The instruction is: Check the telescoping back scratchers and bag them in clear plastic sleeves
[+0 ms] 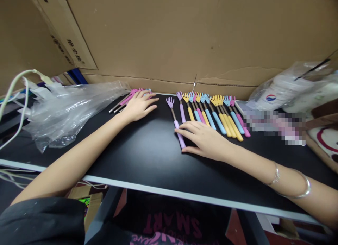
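My left hand (139, 106) lies palm down with its fingers spread over a bunch of small hand-shaped back scratchers (124, 100). Pink and blue heads and bare metal rods show there; the rest is under my fingers. My right hand (204, 137) has its fingertips over the handle of a purple back scratcher (179, 136), with the thumb near the handle's end. That scratcher lies on the black table, head away from me. Beside it, a second purple one (182, 109) is partly hidden by my hand. A row of yellow, blue and pink back scratchers (220, 114) continues rightward.
Crumpled clear plastic bags (71, 107) and white cables (16, 86) sit at the left. Cardboard (169, 37) walls the back. On the right stand a white cup (282, 92) in a plastic bag and a plush item (323, 137). The table's pale front edge (158, 192) is near me.
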`<state>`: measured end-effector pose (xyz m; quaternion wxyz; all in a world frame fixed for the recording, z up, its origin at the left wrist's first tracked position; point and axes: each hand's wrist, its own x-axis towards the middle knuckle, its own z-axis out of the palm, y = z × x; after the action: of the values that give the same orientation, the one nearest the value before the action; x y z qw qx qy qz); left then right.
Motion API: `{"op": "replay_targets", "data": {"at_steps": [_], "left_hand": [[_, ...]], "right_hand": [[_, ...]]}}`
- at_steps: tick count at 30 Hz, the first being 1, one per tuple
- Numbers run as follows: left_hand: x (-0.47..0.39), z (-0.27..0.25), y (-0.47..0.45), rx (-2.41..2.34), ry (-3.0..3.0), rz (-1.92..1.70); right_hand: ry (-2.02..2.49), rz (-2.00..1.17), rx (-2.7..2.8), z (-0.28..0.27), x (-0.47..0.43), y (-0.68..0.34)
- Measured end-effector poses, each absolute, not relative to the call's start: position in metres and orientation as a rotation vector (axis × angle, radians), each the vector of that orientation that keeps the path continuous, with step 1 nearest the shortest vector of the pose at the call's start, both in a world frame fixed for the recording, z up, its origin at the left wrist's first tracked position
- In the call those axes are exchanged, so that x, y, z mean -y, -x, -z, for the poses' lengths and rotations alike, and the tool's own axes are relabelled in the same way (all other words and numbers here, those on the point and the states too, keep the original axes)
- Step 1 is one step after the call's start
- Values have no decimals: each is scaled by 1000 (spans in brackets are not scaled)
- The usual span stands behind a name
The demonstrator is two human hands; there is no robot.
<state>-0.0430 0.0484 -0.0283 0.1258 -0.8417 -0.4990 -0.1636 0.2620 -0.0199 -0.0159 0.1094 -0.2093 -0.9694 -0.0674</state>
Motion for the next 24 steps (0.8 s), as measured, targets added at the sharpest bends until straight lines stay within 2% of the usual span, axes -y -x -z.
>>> {"op": "replay_targets", "data": {"at_steps": [9, 24], "left_hand": [[-57, 25, 80, 1542, 2265, 361], [-58, 22, 88, 1646, 2241, 267]], "right_hand": [[703, 500, 2787, 18, -19, -236], [752, 475, 2783, 18, -21, -237]]}}
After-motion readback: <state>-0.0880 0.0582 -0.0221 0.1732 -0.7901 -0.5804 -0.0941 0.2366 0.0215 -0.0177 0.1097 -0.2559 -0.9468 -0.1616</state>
